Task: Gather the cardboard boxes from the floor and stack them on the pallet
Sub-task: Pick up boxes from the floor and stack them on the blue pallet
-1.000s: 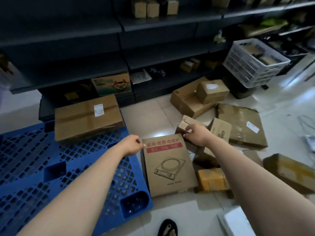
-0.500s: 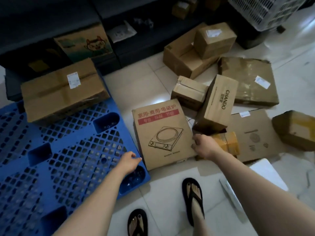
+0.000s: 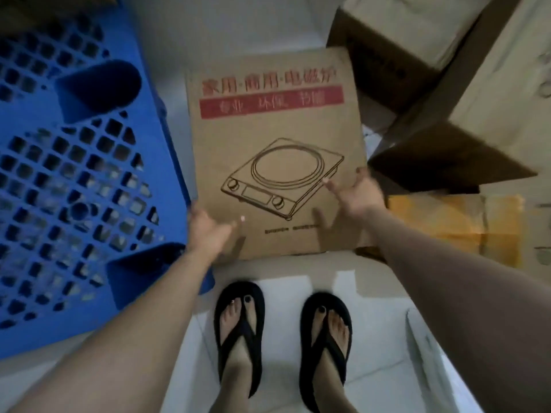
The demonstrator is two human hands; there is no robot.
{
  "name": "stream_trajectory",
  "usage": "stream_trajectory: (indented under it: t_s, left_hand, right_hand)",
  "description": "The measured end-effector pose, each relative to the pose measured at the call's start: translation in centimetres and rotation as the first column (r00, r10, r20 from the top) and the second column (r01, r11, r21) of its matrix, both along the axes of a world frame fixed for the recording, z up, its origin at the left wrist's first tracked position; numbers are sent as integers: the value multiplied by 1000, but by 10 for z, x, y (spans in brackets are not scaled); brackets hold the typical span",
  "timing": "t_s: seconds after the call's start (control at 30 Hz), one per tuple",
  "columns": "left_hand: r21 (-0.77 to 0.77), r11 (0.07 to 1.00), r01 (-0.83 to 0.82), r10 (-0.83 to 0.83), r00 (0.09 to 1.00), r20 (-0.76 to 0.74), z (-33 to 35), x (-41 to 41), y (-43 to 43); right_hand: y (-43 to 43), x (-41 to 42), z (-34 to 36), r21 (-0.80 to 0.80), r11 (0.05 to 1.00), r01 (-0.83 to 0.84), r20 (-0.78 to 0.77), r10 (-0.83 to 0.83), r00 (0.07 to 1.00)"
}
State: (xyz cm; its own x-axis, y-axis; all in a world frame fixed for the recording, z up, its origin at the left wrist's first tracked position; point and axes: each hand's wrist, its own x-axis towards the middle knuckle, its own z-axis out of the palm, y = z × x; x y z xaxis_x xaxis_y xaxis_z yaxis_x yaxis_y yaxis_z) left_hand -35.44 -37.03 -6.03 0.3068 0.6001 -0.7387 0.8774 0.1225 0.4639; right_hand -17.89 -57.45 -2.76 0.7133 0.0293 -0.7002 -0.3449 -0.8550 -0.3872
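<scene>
A flat brown cooker box (image 3: 277,129), printed with red lettering and a line drawing of a hob, sits between the blue plastic pallet (image 3: 74,180) on the left and a heap of other boxes on the right. My left hand (image 3: 208,231) clasps its near left edge, thumb on the printed face. My right hand (image 3: 354,195) clasps its near right edge the same way, fingers wrapped behind. The box's near edge looks tipped up toward me. The pallet surface in view carries nothing.
Tall brown cartons (image 3: 447,114) crowd the right side, with a yellow-taped box (image 3: 459,231) lying in front of them. My two feet in black sandals (image 3: 283,338) stand on pale floor tiles just below the box. A white object (image 3: 432,353) lies at the lower right.
The camera has dropped much closer to the floor. Both hands have moved from beside the cooker box onto its two near edges and taken hold of it.
</scene>
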Motion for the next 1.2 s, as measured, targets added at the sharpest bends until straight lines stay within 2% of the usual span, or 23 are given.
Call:
stream_trajectory:
  t_s: [0.1,0.17,0.3,0.47,0.6,0.7,0.87,1.03,1.2]
  left_hand:
    - [47,997,-56,55,998,20,-18,22,15]
    - [-8,996,-91,91,996,-3,-26,33,25]
    - [-72,994,-80,77,996,-52,-28,29,34]
    - [-98,989,-114,113,993,-18,21,25,30]
    - [-95,985,-143,139,989,-48,96,10,27]
    - [-76,982,-175,175,984,-11,153,-1,33]
    - [-27,956,-293,293,956,-9,233,-36,68]
    - [101,923,-370,373,928,-12,275,-92,127]
    - [143,887,-439,444,896,1,276,-171,216]
  right_hand:
    - [-5,16,-56,-61,976,210,96,-203,974]
    - [-7,23,-76,-66,949,310,71,-305,950]
    - [-11,31,-84,-61,943,326,50,-323,945]
    - [-20,39,-27,-51,944,326,63,-323,944]
    - [-14,31,55,-55,938,342,98,-336,937]
    - [-6,22,113,-23,945,326,80,-323,943]
    - [42,-6,188,18,972,234,44,-235,971]
    - [124,-60,221,94,981,170,2,-171,985]
    - [221,-129,214,117,991,59,-1,-60,998]
